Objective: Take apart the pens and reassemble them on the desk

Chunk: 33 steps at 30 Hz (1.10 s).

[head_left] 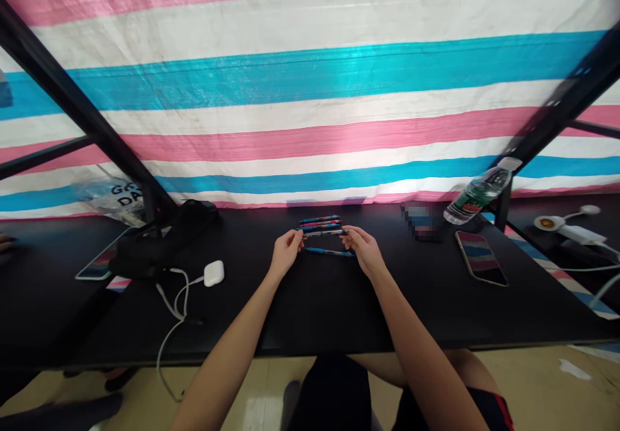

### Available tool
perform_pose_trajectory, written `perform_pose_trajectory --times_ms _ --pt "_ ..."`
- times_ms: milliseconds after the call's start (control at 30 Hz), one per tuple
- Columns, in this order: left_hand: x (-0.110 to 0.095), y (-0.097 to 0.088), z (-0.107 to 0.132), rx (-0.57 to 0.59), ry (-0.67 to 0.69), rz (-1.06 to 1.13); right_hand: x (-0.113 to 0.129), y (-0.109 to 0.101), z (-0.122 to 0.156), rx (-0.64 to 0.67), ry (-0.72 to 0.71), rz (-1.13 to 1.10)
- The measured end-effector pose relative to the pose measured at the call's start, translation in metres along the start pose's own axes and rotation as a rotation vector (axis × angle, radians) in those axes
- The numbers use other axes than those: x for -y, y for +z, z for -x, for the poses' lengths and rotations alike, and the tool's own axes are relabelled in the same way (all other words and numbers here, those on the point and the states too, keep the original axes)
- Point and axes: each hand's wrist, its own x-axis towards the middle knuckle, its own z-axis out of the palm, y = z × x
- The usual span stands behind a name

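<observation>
My left hand (287, 250) and my right hand (363, 248) pinch the two ends of a black-and-white pen (323, 232), which lies level between them just above the table. Right behind it are several pens side by side, among them a blue pen (318, 219) at the back and a red pen (334, 222). Closer to me, a separate blue pen (328, 252) rests on the tabletop between my hands, its right end near my right fingers.
The black table (320, 302) carries a white earbud case (214, 273) with cables and a black bag (140, 250) on the left. Rightward are a phone (481, 258), a tilted water bottle (479, 195) and a blurred dark item (423, 221). A striped sheet (329, 75) hangs behind.
</observation>
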Motion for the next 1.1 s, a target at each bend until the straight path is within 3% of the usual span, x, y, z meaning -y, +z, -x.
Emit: perform_pose_trajectory --times_ms 200,333,433,567,833,1100 --pt "-0.0013 0.0017 0.0003 0.052 0.059 0.090 0.0019 -0.0002 0.0000 -0.018 -0.008 -0.028" --pt "0.0010 -0.0003 -0.0002 0.002 0.040 -0.025 0.0028 0.0006 0.0008 -0.006 -0.007 -0.056" --pt "0.0021 -0.0014 -0.0002 0.029 0.056 -0.088 0.0036 0.0015 0.0016 -0.003 -0.007 -0.042" --pt "-0.0003 0.0011 0.0003 0.052 0.096 0.011 0.0051 0.0019 0.0024 -0.010 -0.003 -0.010" --pt "0.0027 -0.0005 -0.0005 0.032 0.052 -0.078 0.0029 0.0008 0.0017 0.017 0.004 -0.001" --pt "0.0002 0.0013 0.0002 0.044 0.046 0.016 0.0016 0.0002 0.0005 0.002 -0.002 -0.006"
